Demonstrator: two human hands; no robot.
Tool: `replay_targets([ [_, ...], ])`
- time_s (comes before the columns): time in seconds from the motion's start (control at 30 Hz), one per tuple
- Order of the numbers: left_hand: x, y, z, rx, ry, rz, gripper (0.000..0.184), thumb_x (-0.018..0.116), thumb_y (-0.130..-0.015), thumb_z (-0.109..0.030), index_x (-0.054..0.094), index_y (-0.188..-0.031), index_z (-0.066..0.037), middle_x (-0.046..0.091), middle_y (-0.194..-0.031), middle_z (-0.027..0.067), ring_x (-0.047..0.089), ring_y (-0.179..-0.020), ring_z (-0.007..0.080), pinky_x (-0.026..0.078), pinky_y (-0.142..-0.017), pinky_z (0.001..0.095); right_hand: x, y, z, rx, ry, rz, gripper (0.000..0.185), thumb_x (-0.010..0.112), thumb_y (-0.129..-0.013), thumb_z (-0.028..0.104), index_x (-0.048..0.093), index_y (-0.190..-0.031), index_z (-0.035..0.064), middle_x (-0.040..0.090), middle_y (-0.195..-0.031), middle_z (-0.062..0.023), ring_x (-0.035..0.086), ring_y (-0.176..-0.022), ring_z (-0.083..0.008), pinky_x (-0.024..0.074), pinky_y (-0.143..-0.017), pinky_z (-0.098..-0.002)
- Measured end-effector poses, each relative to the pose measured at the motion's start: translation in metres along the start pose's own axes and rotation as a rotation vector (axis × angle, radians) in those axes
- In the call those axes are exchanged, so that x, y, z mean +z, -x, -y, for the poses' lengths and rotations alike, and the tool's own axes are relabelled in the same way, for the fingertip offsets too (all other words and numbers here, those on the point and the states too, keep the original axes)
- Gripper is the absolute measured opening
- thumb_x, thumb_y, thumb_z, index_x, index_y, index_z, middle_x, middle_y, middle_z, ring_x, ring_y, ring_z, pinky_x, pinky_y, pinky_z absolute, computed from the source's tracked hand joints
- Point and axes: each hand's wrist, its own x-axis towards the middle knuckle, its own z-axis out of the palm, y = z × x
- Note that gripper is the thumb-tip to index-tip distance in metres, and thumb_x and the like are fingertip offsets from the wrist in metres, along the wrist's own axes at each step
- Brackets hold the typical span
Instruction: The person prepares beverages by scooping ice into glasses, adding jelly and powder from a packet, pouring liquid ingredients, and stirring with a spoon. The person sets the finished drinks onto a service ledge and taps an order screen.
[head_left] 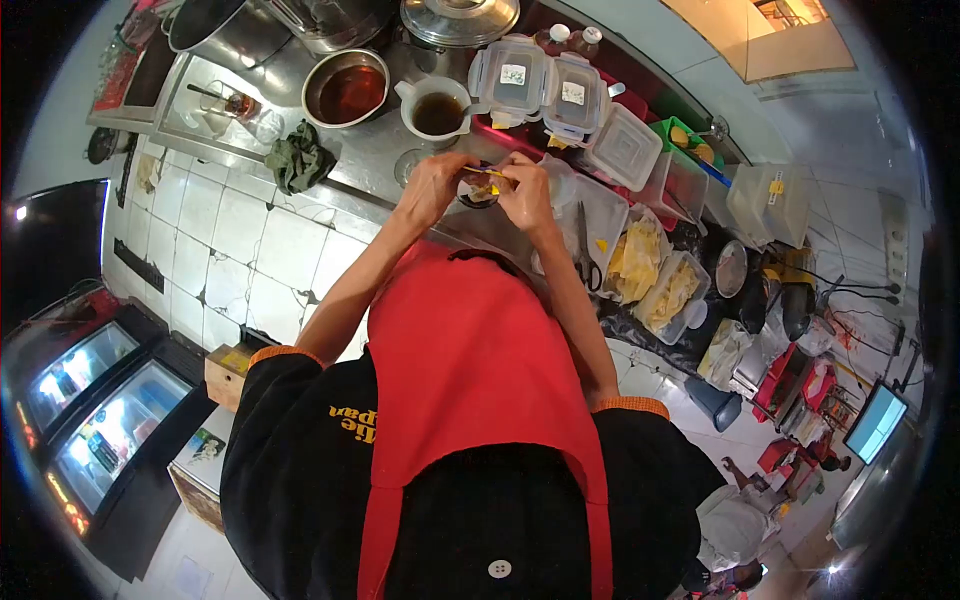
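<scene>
OK so it's a steel counter point(365, 180), and I'll go by the white jug point(437, 86) of brown liquid point(438, 114) standing on it. Just left of the jug there's a metal pan point(311, 88) with reddish liquid point(347, 95) in it. Lower left of the jug sits a crumpled dark green cloth point(300, 158). Behind the jug is a lidded pot point(460, 25), base hidden. Off to the jug's right you've got clear lidded boxes point(622, 148), though honestly can't tell what's under them. Floor point(240, 225) down left of the jug is tiled white with dark joints.

Glossy metal lid point(432, 24); rough matt cloth point(298, 160); smooth plastic tubs point(625, 148).
</scene>
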Motion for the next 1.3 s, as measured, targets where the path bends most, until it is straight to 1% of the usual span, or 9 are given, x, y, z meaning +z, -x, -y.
replay_targets([
  [0.1,-0.001,0.002,0.005,-0.029,-0.142,0.064,0.023,0.059,-0.078,0.007,0.067,-0.098,-0.002,0.067,-0.089,0.0177,0.066,-0.083,0.0369,0.053,-0.069,0.0423,0.003,0.000,-0.001,-0.001,-0.092,0.006,0.005,0.071,-0.073,-0.004,0.068,-0.078,-0.0035,0.058,-0.076,-0.0155,0.059,-0.065,-0.0289,0.0438,-0.059,-0.0361],
  [0.17,-0.003,0.001,0.006,-0.001,-0.090,0.054,0.023,0.058,-0.078,0.007,0.066,-0.099,-0.001,0.067,-0.089,0.0185,0.066,-0.083,0.0380,0.052,-0.070,0.0424,0.003,0.000,0.000,-0.066,-0.101,0.000,0.006,0.071,-0.077,-0.001,0.070,-0.081,-0.0041,0.059,-0.076,-0.0117,0.057,-0.064,-0.0206,0.0434,-0.058,-0.0317],
  [0.4,-0.003,0.001,0.006,0.026,-0.070,0.078,0.023,0.059,-0.078,0.008,0.066,-0.098,0.000,0.067,-0.089,0.0186,0.065,-0.085,0.0390,0.051,-0.072,0.0422,0.001,-0.001,0.001,-0.054,-0.121,-0.066,0.012,0.072,-0.077,-0.001,0.074,-0.089,-0.0021,0.058,-0.077,-0.0106,0.057,-0.065,-0.0194,0.0446,-0.058,-0.0312],
  [0.47,-0.003,0.003,0.007,0.013,-0.091,0.079,0.023,0.059,-0.078,0.008,0.066,-0.098,0.000,0.067,-0.090,0.0185,0.065,-0.084,0.0388,0.051,-0.072,0.0421,0.003,0.002,0.000,0.109,-0.199,0.008,0.015,0.076,-0.074,0.005,0.075,-0.089,0.0022,0.055,-0.072,-0.0132,0.054,-0.064,-0.0260,0.0428,-0.060,-0.0371],
  [0.57,-0.002,0.006,0.005,0.008,-0.101,0.075,0.024,0.059,-0.077,0.008,0.066,-0.099,0.000,0.066,-0.089,0.0189,0.066,-0.083,0.0383,0.051,-0.071,0.0420,0.005,0.002,-0.001,0.154,-0.158,0.012,0.015,0.076,-0.074,0.006,0.075,-0.089,0.0025,0.055,-0.072,-0.0143,0.055,-0.066,-0.0269,0.0428,-0.062,-0.0385],
  [0.67,0.001,0.002,0.002,0.032,-0.026,0.063,0.026,0.059,-0.077,0.009,0.067,-0.099,0.000,0.066,-0.088,0.0196,0.066,-0.081,0.0378,0.051,-0.070,0.0422,-0.001,0.000,0.003,0.029,0.045,-0.007,0.014,0.074,-0.077,0.005,0.074,-0.090,-0.0002,0.055,-0.074,-0.0129,0.056,-0.065,-0.0237,0.0427,-0.059,-0.0351],
  [0.8,0.003,0.002,0.013,-0.010,-0.048,0.104,0.024,0.060,-0.077,0.009,0.068,-0.098,0.000,0.066,-0.086,0.0192,0.066,-0.079,0.0375,0.051,-0.069,0.0417,-0.006,-0.001,0.007,0.019,0.067,0.027,0.015,0.075,-0.077,0.008,0.074,-0.090,0.0005,0.055,-0.074,-0.0141,0.055,-0.065,-0.0261,0.0414,-0.060,-0.0370],
  [0.87,0.003,0.002,0.017,0.009,-0.089,0.094,0.023,0.061,-0.077,0.008,0.069,-0.097,-0.001,0.067,-0.085,0.0190,0.066,-0.079,0.0376,0.051,-0.068,0.0414,-0.006,0.001,0.010,0.069,0.037,0.026,0.015,0.074,-0.075,0.006,0.075,-0.089,0.0029,0.057,-0.075,-0.0162,0.058,-0.072,-0.0323,0.0469,-0.069,-0.0402],
  [1.3,-0.004,-0.005,0.007,0.058,-0.150,0.140,0.018,0.062,-0.075,0.003,0.069,-0.092,-0.001,0.067,-0.085,0.0187,0.065,-0.083,0.0385,0.052,-0.074,0.0439,0.002,0.004,0.011,-0.008,0.012,-0.026,0.018,0.069,-0.076,0.001,0.076,-0.092,0.0047,0.064,-0.084,-0.0180,0.063,-0.081,-0.0337,0.0498,-0.076,-0.0406],
])
